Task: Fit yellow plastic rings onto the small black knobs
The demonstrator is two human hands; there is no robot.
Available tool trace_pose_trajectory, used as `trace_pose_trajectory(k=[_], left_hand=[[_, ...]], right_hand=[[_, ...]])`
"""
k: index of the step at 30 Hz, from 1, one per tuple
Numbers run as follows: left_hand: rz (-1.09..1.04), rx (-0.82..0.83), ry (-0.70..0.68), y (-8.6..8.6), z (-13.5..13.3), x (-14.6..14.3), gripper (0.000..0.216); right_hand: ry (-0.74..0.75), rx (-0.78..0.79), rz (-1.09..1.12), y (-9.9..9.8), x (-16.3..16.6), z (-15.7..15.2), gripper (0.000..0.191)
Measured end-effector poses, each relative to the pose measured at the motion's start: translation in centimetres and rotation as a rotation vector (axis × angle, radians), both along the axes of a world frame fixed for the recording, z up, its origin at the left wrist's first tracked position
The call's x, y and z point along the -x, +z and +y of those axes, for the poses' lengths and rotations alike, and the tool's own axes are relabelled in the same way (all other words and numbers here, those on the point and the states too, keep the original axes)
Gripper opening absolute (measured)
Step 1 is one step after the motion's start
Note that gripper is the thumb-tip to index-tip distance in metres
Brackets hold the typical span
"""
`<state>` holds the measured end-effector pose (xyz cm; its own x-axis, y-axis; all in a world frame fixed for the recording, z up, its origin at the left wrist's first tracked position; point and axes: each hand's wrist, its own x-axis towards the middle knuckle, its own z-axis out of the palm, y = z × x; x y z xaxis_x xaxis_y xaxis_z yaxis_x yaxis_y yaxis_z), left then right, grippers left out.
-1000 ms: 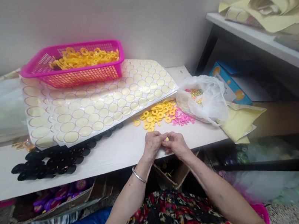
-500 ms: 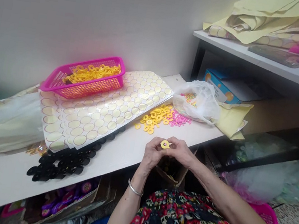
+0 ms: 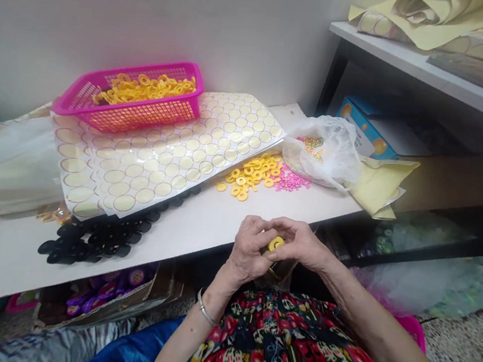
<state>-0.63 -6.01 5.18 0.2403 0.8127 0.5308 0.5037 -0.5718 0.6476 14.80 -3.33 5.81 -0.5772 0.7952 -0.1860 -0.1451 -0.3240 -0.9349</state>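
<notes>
My left hand (image 3: 248, 250) and my right hand (image 3: 302, 243) meet just off the front edge of the white table (image 3: 198, 226), above my lap. Between their pinched fingertips sits a small yellow ring (image 3: 276, 244), held by both hands. Beyond them on the table lies a loose pile of yellow rings (image 3: 252, 175) beside small pink beads (image 3: 291, 182). A sheet of round stickers (image 3: 159, 153) spreads across the table to the left.
A pink basket of yellow rings (image 3: 133, 98) stands at the back on the sticker sheet. Black discs (image 3: 97, 238) lie under its near edge. A white plastic bag with beads (image 3: 325, 151), yellow papers (image 3: 376, 189) and a shelf (image 3: 442, 78) are on the right.
My hands drew back from the table toward my lap with the yellow ring, and lowered slightly. The ring has turned between my fingers. The camera view shifted.
</notes>
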Motion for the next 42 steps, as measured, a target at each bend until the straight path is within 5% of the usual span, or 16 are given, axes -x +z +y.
trace_pose_trajectory(k=[6, 14, 21, 28, 32, 37, 42], left_hand=[[0.021, 0.004, -0.039, -0.6, -0.5, -0.4, 0.014], [-0.023, 0.066, -0.014, -1.9, -0.6, 0.0, 0.010], [0.041, 0.077, -0.017, -2.5, -1.2, -0.1, 0.007], [-0.077, 0.186, 0.045, -3.4, -0.9, 0.2, 0.029], [-0.077, 0.209, 0.034, -2.9, -1.1, 0.4, 0.009], [-0.055, 0.125, -0.022, -1.0, -1.7, -0.2, 0.009], [-0.130, 0.139, -0.033, -0.6, -1.6, -0.1, 0.009]], right_hand=[[0.080, 0.149, -0.005, 0.4, -0.2, 0.3, 0.054], [-0.079, 0.222, 0.037, -1.4, 1.1, -0.6, 0.035], [-0.026, 0.235, 0.046, -1.3, 1.1, -0.9, 0.041], [-0.149, 0.422, 0.239, -3.7, 2.1, -1.7, 0.028], [-0.031, 0.331, 0.143, -3.0, 1.7, -1.5, 0.038], [0.063, 0.230, 0.068, -0.7, 1.0, -1.2, 0.045], [-0.027, 0.260, 0.165, -1.2, 1.5, -1.8, 0.040]])
